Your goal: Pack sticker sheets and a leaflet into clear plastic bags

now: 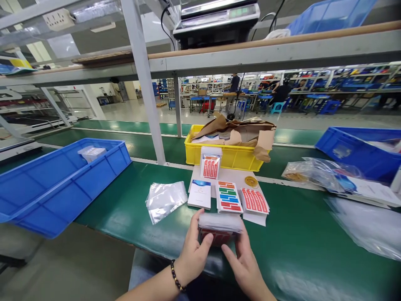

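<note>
Both my hands hold a thick stack of clear-bagged sticker packs [220,228] over the near edge of the green bench. My left hand [193,251], with a dark bead bracelet on the wrist, grips the stack's left side. On the right side my right hand [243,260] closes its fingers round the stack. Just beyond lie a white booklet stack [199,193], a pile of multicolour label sheets [228,196] and a pile of red label sheets [254,201]. A red label pack [210,166] leans upright against the yellow bin.
A yellow bin [233,158] with brown paper stands behind the piles. Empty clear bags [164,200] lie to the left. A large blue crate [59,184] sits far left, another blue crate [360,152] at right, with plastic bags [316,171] near it. People work in the far background.
</note>
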The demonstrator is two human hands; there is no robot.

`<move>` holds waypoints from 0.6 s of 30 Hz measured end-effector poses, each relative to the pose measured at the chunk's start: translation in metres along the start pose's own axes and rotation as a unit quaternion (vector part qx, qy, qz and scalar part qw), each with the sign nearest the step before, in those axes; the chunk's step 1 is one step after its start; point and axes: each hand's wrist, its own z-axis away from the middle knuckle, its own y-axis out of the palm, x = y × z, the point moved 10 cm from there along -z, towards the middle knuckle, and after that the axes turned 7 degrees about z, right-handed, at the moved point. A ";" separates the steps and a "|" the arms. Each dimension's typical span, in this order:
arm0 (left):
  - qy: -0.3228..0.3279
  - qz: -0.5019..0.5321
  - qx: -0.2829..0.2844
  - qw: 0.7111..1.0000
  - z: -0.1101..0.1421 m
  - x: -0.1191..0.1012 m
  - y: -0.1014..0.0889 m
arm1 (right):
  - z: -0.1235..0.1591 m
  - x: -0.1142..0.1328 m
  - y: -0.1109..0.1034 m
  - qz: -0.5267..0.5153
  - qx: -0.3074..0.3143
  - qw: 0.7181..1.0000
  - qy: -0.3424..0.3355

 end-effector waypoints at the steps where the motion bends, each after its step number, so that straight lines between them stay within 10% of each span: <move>1: -0.007 -0.005 0.003 1.000 0.000 0.002 0.000 | -0.001 -0.005 0.001 0.028 0.010 1.000 0.000; 7: -0.019 -0.074 0.031 0.997 0.001 0.011 0.002 | -0.001 -0.045 0.012 0.181 0.078 0.980 -0.012; 11: 0.052 -0.114 0.052 0.991 -0.011 -0.016 0.007 | -0.016 -0.031 -0.001 0.228 0.025 0.969 -0.094; 18: 0.195 -0.136 0.015 0.971 -0.126 -0.085 0.005 | -0.148 0.027 -0.033 0.322 -0.063 0.939 -0.106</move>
